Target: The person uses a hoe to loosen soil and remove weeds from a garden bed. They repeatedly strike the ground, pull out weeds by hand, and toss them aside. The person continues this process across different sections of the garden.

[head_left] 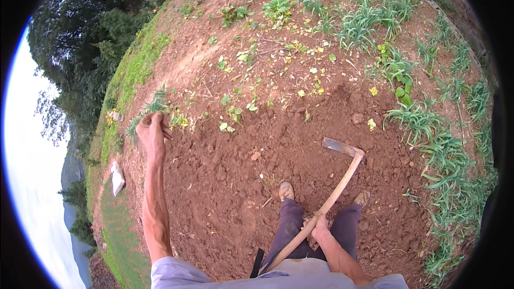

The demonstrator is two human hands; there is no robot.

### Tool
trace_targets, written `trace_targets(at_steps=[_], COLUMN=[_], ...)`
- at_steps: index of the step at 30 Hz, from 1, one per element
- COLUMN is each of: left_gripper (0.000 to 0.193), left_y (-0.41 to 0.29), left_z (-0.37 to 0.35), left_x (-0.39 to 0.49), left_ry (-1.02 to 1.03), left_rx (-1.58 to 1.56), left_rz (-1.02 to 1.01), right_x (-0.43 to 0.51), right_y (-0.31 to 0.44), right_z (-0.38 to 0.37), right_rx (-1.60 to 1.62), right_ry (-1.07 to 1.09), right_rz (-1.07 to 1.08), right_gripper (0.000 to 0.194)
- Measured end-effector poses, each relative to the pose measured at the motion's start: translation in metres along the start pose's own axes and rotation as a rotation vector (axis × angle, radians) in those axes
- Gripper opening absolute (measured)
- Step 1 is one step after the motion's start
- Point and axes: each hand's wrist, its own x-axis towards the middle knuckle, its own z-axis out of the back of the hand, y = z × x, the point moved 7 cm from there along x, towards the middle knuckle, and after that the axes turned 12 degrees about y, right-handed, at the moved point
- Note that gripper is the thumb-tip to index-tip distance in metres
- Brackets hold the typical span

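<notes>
A hoe with a metal blade (339, 145) and a long wooden handle (339, 190) slants across the front of my body. My right hand (319, 226) grips the handle between my legs, and the blade is up and away from my feet, over turned brown soil (241, 168). Stretched out to the left, my left hand (154, 130) is raised with its fingers bent and drawn together. Behind it show narrow green leaves; whether the fingers pinch something small cannot be told.
Leafy green clumps (449, 160) run along the right side. Scattered yellow and green leaves (313, 70) lie beyond the dug soil. A white sack (117, 178) lies at the far left, near a grassy strip (120, 224). Trees stand beyond.
</notes>
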Motion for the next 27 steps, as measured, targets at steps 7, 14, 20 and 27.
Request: trace_targets(at_steps=[7, 14, 20, 27], left_gripper=[0.061, 0.051, 0.054, 0.029], left_y=[0.113, 0.004, -0.027, -0.068], left_z=[-0.100, -0.061, -0.037, -0.052], left_x=[-0.449, -0.507, -0.486, -0.456], left_ry=[1.326, 1.417, 1.345, 1.236], left_rx=[0.345, 0.554, 0.875, 0.852], left_rz=[1.276, 0.315, 0.787, 0.587], right_x=[-0.043, -0.068, -0.089, -0.131], right_y=[0.029, 0.077, 0.186, 0.280], right_z=[-0.019, -0.014, 0.033, 0.179], right_rx=[-0.682, -1.116, -0.833, -0.526], right_ry=[-0.053, -0.001, -0.091, -0.389], right_rz=[0.143, -0.020, 0.247, 0.524], right_gripper=[0.025, 0.034, 0.032, 0.030])
